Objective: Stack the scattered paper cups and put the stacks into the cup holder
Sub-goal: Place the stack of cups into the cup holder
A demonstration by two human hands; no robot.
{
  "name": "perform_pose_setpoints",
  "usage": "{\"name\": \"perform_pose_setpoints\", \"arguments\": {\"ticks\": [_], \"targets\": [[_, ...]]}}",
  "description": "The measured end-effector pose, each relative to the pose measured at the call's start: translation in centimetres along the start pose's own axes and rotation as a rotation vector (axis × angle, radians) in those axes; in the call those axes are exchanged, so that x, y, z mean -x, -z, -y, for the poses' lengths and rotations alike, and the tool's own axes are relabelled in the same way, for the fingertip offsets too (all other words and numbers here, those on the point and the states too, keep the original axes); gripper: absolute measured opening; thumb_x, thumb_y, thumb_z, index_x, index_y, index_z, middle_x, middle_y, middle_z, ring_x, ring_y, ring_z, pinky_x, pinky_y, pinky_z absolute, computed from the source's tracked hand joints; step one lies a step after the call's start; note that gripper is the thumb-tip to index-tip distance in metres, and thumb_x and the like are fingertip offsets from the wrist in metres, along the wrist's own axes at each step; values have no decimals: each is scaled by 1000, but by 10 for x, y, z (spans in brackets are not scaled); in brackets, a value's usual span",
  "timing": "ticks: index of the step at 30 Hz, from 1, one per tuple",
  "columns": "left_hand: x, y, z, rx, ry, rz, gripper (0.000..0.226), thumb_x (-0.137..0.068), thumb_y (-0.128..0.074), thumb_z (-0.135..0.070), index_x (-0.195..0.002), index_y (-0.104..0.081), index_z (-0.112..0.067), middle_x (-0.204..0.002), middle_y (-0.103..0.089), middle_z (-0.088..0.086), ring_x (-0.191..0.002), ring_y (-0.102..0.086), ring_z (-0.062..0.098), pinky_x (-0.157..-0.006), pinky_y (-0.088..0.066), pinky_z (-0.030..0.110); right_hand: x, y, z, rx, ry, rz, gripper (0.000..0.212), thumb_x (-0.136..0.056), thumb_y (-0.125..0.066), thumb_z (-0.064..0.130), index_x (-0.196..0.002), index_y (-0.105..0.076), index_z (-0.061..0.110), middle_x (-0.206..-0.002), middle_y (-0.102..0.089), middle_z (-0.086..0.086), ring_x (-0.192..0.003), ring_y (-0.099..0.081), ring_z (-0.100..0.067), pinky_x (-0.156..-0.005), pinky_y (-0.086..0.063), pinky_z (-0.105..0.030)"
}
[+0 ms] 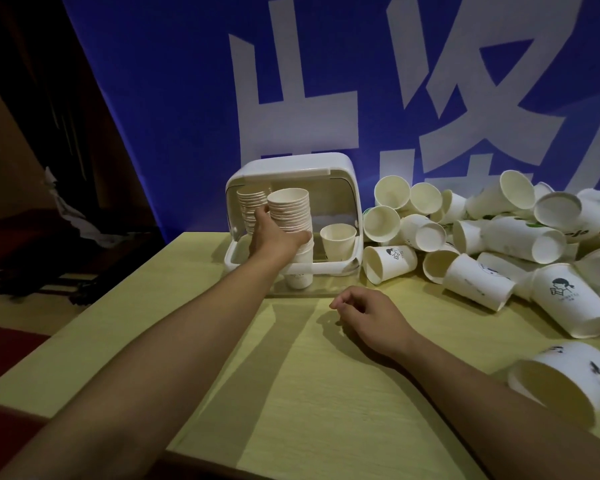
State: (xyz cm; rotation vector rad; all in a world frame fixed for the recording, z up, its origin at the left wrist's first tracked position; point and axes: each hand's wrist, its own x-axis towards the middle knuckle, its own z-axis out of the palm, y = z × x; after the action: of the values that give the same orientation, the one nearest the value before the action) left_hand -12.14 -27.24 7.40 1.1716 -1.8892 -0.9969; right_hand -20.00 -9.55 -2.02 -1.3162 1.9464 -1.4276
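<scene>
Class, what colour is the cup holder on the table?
White. The cup holder shows best in the head view, against a blue banner.

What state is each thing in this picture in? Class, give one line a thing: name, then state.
Cup holder: lid raised, open at the front.
Tall stack: upright in the holder, gripped by the left hand.
Back stack: upright in the holder.
Single cup: upright in the holder, mouth up.
Loose cups: piled on the table, most lying on their sides.
Right hand: holds nothing, fingers loosely curled.
</scene>
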Motion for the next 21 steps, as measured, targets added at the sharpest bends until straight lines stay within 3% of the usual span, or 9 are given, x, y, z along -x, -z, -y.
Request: {"name": "perform_pose_setpoints", "arguments": {"ticks": [4, 11, 21], "targets": [[-5, -10, -3, 53, 34, -81, 81, -71, -90, -34, -137, -44, -28, -133, -62, -3, -121, -59, 29, -96, -43, 44, -1, 0, -1, 3, 2, -1, 14, -98, -59, 17, -92, -72, 21, -66, -66, 10, -63, -60, -3, -65, -48, -21], [-19, -33, -8, 191, 46, -171, 78, -70, -92, -27, -135, -50, -26, -130, -66, -2, -118, -62, 28, -96, -45, 38, -1, -1, -2, -10, 3, -7, 15, -97, -60, 16, -89, -71, 22, -69, -70, 4, -73, -70, -19, -72, -54, -32], [-42, -50, -6, 152, 80, -236, 74, -69, -90, -38, -132, -52, -27, -128, -67, -2, -116, -64, 31, -103, -48, 53, -3, 0, -4, -7, -6, -8, 17, -96, -60, 17, -87, -71, 27, -78, -72, -3, -79, -71, -22, -78, -56, -41]]}}
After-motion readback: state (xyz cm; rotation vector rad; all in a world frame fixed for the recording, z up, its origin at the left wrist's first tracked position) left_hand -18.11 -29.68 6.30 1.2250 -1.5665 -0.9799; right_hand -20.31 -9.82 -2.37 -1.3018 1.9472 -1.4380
